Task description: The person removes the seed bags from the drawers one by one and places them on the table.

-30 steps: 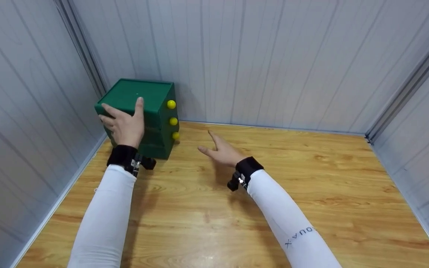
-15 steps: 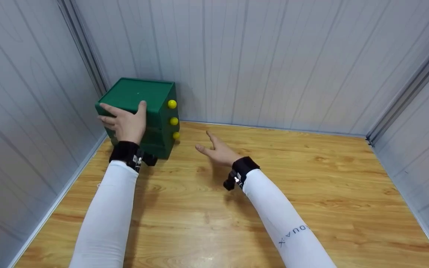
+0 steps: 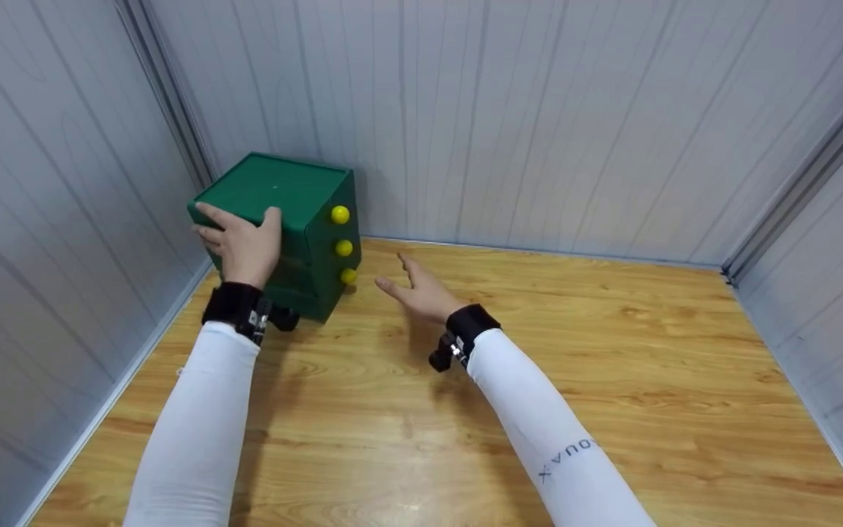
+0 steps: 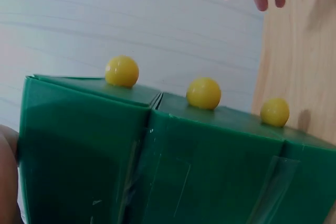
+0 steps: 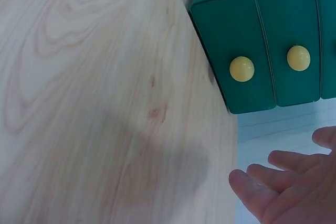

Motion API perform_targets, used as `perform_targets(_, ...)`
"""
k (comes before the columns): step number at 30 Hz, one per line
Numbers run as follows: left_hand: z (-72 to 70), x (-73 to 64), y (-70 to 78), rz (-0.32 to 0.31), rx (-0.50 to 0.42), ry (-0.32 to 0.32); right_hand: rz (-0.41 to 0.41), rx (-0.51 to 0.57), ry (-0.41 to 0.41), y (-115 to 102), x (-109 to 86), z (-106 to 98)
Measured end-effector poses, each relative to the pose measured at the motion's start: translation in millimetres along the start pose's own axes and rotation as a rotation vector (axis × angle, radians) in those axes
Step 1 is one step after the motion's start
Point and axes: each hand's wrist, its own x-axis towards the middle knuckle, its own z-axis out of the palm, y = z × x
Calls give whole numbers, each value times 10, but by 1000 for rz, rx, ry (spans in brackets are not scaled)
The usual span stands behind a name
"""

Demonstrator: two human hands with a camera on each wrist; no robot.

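3 pale-grey lined panel walls: back wall (image 3: 538,124), L wall (image 3: 48,256), R wall (image 3: 831,241). 1 desk (image 3: 597,417), yellow-brown wood-grain top, edges run up to all 3. On it 1 dk-green boxy drawer unit (image 3: 279,183), standing in back-L corner near L & back walls, turned at an angle; 3 flat drawers (image 5: 291,22) on its R face. 2 wht stretch sleeves, L sleeve (image 3: 191,439) & R sleeve (image 3: 531,410); R one has dk lettering (image 3: 566,457), upside down, approx "OUAX" (1st could be Q, can't tell). 2 bare hands: L hand (image 3: 246,249) w/ fingers spread, laid agst the unit's near face & top edge; R hand (image 3: 427,294) also spread, just beside the knob side, apart from it. 2 blk wrist straps, L strap (image 3: 231,304) & R strap (image 3: 471,322), each w/ 1 small blk camera, L cam (image 3: 286,318) & R cam (image 3: 439,360). Shiny strips, look like clear tape (image 4: 273,182), cross the unit's seams. 3 round glossy yellow knobs, 1 per drawer: top knob (image 3: 340,214), mid knob (image 3: 344,248), btm knob (image 3: 348,277). Room to move: tight btwn unit & L wall, wide on R, desk running from R hand out to R wall & twds the front.
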Motion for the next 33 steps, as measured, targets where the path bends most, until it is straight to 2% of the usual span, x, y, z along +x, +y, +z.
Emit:
perform_targets(8, -114, 0, -105, 71, -48, -61, 3, 15, 47, -250, 55, -57)
perform_targets(14, -209, 17, -183, 131, -73, -88, -7, 81, 73, -516, 109, -64)
perform_targets(20, -250, 27, -257, 184, -125, -140, -30, 127, 96, -613, 130, -65)
perform_targets(29, -129, -9, -313, 298, -182, -185, -19, 269, 153, -551, 140, -137)
perform_targets(33, -36, -22, -298, 302, -187, -194, -28, 316, 173, -495, 140, -175)
